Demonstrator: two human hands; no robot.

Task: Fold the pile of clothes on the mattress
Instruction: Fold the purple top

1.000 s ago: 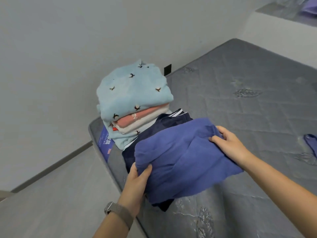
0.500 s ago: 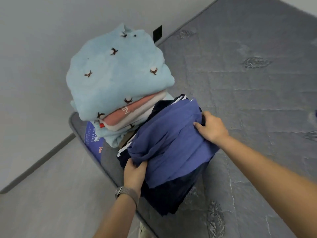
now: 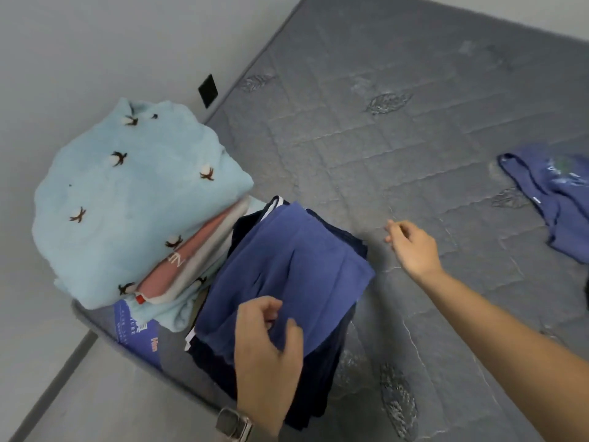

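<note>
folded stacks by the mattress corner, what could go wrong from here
1. The light blue stack is tall and sits at the corner of the mattress; a nudge might tip it off.
2. The blue folded garment tops a dark pile that reaches the mattress edge; the left hand above it could drag it off.

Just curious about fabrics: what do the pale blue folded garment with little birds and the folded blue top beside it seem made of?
Pale blue garment: looks like soft fleece or plush, with a matte, fuzzy surface. Folded blue top: probably thin cotton-like jersey, smooth, with fine creases.
</note>
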